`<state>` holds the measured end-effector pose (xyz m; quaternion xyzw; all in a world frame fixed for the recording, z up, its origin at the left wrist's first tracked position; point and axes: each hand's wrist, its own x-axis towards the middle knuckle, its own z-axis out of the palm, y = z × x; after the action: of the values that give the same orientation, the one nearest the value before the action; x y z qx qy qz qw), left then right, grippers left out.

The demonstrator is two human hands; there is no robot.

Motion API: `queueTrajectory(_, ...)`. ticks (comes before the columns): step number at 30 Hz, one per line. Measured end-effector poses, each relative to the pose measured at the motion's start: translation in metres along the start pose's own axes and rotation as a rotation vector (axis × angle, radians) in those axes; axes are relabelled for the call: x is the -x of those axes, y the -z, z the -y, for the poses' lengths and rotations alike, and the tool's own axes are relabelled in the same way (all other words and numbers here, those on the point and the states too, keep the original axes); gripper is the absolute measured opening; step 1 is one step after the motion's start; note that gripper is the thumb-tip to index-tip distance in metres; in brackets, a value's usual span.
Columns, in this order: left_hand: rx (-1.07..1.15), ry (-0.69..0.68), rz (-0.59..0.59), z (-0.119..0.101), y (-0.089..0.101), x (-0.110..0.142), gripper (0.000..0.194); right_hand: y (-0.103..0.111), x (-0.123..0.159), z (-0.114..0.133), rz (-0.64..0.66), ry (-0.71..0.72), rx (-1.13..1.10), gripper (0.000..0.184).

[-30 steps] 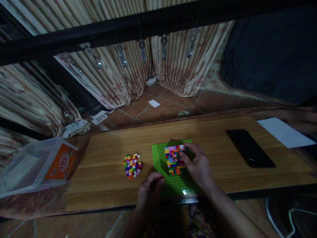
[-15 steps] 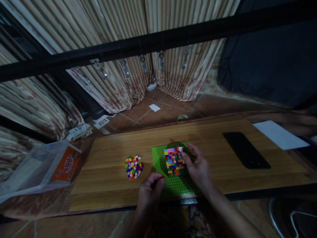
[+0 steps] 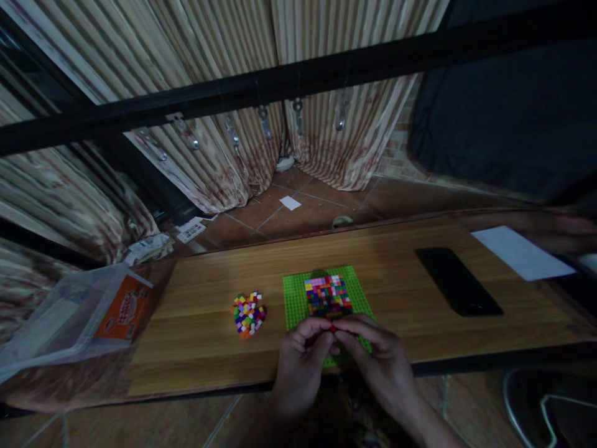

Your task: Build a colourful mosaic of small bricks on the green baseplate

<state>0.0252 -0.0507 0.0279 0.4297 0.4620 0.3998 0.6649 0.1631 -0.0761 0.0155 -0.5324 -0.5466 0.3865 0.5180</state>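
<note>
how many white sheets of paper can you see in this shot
2. One white sheet lies on the wooden table at its far right end, beyond the black phone. A smaller white paper lies on the tiled floor near the curtains. Others may be hidden in the dark.

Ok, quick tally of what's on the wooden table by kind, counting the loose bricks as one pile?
Green baseplate: 1
Patch of coloured bricks on the baseplate: 1
Loose brick pile: 1
Red brick pinched between left hand and right hand: 1
Black phone: 1
White paper: 1
Total: 6
</note>
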Motion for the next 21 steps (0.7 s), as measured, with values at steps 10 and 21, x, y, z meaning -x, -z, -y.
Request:
queueTrajectory(10,-0.136,-0.158,-0.160,0.007,-0.008,-0.017,0.024,0.022,-0.039,-0.025,-0.133,0.176,0.321,0.013)
queueTrajectory(21,-0.415,-0.267,-0.420,0.009,0.020,-0.047,0.039,0.017,-0.068,-0.046,-0.103,0.243,0.453,0.013)
